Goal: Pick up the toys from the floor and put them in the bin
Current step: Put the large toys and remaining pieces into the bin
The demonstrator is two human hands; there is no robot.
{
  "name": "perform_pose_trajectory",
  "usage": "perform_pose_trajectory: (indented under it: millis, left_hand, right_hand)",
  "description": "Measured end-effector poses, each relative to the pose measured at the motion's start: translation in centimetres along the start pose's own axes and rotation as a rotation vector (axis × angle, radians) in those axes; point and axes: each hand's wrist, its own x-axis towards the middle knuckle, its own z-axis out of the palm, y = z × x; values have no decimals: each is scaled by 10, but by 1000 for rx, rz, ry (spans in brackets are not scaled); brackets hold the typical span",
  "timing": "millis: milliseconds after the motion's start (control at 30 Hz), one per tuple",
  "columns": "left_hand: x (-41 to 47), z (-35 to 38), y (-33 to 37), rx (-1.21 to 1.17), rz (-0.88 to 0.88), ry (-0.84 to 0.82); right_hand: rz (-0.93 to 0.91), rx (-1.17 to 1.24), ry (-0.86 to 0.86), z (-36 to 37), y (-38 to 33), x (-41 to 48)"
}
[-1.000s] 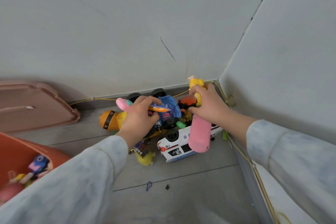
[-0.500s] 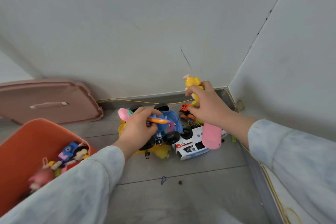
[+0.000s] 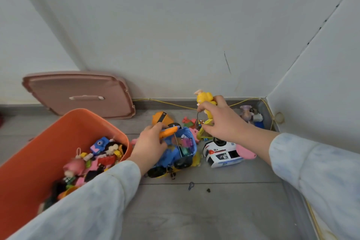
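My left hand (image 3: 150,142) grips a blue toy (image 3: 182,147) by its orange handle and holds it above the floor, just right of the orange bin (image 3: 35,154). The bin holds several small toys. My right hand (image 3: 218,121) grips a yellow figure toy (image 3: 204,99) whose pink base (image 3: 246,154) shows below my wrist. A white police car (image 3: 222,155) lies on the floor under that hand. An orange round toy (image 3: 161,118), a small puzzle cube (image 3: 200,122) and a purple plush (image 3: 246,112) lie near the wall.
A pink bin lid (image 3: 78,93) leans against the wall behind the bin. A yellow cord (image 3: 171,104) runs along the skirting. A white panel (image 3: 321,84) closes off the right side. Small scraps (image 3: 191,185) lie on the grey floor in front.
Both hands have lifted their toys and swung left toward the bin. The view has turned left, so more of the bin and its lid shows.
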Motion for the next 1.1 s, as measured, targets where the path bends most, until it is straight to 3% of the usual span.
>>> perform_pose_trajectory:
  millis: [300, 567, 933, 1100]
  left_hand:
    - [-3, -27, 2, -36, 14, 75]
    - [-12, -69, 10, -19, 133, 317]
    - [-71, -108, -99, 52, -298, 412]
    - [-99, -109, -135, 75, -467, 323]
  right_hand:
    - [-31, 23, 58, -5, -21, 5]
    - [-209, 148, 47, 0, -71, 20]
    - [-494, 149, -168, 54, -165, 48]
    - [-597, 200, -282, 82, -204, 53]
